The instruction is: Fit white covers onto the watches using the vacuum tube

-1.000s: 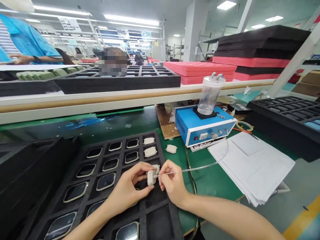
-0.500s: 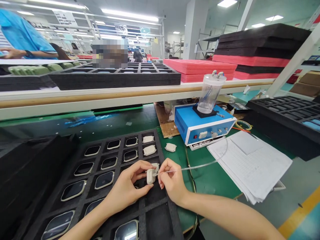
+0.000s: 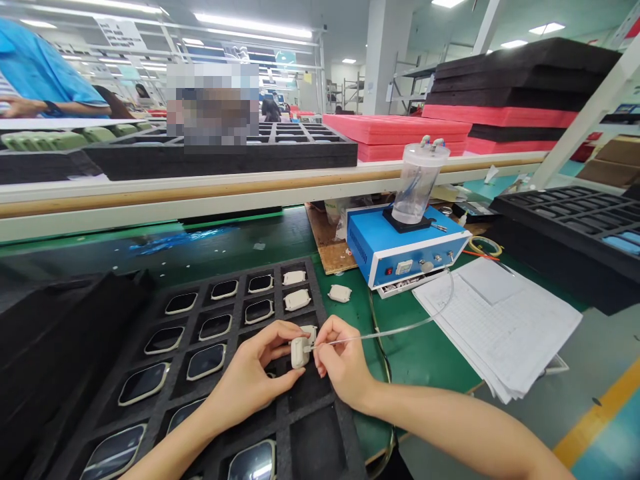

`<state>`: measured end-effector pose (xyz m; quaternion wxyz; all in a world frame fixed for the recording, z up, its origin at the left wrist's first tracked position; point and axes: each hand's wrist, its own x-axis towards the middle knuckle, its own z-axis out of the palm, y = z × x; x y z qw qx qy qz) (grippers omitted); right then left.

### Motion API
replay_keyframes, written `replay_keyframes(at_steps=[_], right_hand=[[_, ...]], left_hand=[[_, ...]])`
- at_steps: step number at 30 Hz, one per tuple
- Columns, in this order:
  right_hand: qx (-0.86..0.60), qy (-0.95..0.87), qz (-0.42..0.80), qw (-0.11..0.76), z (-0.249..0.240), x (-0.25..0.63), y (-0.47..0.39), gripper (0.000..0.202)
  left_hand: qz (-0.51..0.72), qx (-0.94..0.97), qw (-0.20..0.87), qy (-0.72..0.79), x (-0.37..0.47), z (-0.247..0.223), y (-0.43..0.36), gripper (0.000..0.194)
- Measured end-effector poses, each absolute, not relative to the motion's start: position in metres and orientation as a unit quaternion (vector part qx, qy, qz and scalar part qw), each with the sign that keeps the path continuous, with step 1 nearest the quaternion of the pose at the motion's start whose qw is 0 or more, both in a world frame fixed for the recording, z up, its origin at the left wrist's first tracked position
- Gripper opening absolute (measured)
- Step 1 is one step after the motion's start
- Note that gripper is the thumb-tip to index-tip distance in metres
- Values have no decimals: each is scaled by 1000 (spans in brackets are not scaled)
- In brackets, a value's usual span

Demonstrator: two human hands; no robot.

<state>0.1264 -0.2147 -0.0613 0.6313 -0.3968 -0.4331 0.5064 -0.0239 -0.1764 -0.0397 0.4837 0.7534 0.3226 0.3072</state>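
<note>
My left hand (image 3: 257, 370) grips a small cream watch case (image 3: 300, 353) on its edge between thumb and fingers, above the black foam tray (image 3: 325, 400). Pinched in my right hand (image 3: 343, 360) is a clear thin tube (image 3: 395, 333), whose tip touches the side of the case. The tube curves back to the blue box (image 3: 410, 243) with dials. Dark-screened watch faces (image 3: 206, 362) fill many tray compartments. More cream cases (image 3: 297, 300) lie in the right column, and a loose case (image 3: 340, 293) rests on the green mat outside the tray.
A clear cylinder (image 3: 417, 183) stands on the blue box. Papers (image 3: 495, 320) lie at right. Across the back runs a shelf edge (image 3: 200, 193) bearing foam trays, with red foam (image 3: 390, 130) among them. A person in a blue shirt (image 3: 45, 73) is at upper left.
The view has shifted slightly. Both hands keep nearly the same pose, with the case and tube tip still together.
</note>
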Motion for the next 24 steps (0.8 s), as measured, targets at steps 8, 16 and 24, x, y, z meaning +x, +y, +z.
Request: replay_keyframes(at_steps=[8, 16, 24], right_hand=[[-393, -428, 510, 634, -62, 126, -214, 8], [-395, -429, 510, 632, -63, 126, -215, 8], [-392, -429, 513, 632, -62, 126, -215, 8]], left_hand=[[301, 756, 484, 322, -24, -38, -176, 26], [304, 756, 481, 323, -23, -37, -177, 26], [307, 756, 483, 319, -24, -38, -177, 25]])
